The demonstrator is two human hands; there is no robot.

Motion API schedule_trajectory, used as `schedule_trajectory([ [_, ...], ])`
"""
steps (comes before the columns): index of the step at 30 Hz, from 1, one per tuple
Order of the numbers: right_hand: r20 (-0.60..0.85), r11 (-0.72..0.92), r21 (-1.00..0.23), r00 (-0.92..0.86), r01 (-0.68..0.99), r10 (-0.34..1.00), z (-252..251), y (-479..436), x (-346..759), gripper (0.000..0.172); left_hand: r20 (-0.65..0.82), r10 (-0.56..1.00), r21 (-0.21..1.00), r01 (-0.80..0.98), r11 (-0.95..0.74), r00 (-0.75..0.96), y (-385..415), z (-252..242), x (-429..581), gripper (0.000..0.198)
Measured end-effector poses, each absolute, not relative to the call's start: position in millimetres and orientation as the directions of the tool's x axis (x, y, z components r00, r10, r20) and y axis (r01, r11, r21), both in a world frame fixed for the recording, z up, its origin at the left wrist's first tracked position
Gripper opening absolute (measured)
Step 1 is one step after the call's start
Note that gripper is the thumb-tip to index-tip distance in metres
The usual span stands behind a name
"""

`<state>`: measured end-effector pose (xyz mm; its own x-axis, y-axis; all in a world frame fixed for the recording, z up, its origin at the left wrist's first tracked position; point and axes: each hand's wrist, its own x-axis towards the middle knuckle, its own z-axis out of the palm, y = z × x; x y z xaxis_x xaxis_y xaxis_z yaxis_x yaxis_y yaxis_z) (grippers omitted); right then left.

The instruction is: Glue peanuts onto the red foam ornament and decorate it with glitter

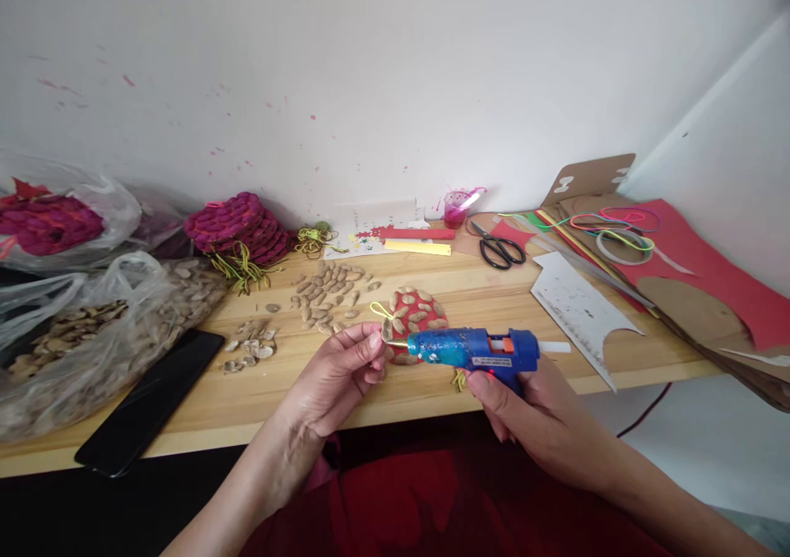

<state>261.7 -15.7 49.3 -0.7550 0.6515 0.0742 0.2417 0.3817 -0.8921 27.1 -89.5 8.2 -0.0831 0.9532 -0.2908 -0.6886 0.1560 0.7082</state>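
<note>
My left hand (346,372) pinches a small peanut shell (387,329) between thumb and fingertips, just above the table's front edge. My right hand (524,409) grips a blue hot glue gun (475,350), held level with its nozzle pointing left and touching the shell. Behind both lies a red round piece (415,312) partly covered with glued shells, with a yellow-green cord loop at its left.
Loose shells (327,290) and a smaller pile (250,347) lie on the wooden table (524,294). Plastic bags of shells (92,335), a black phone (151,401), magenta woven pieces (238,228), scissors (499,248), red paper and cardboard (679,269) surround the spot.
</note>
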Motion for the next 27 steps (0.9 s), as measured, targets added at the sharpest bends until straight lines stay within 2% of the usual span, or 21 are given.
schedule_trajectory([
  [27,0.050,0.385,-0.880,-0.750,0.279,0.659,46.5,-15.4,267.7,0.046,-0.292,0.952,0.717,-0.680,0.156,-0.090,-88.4,8.1,29.2,0.025],
])
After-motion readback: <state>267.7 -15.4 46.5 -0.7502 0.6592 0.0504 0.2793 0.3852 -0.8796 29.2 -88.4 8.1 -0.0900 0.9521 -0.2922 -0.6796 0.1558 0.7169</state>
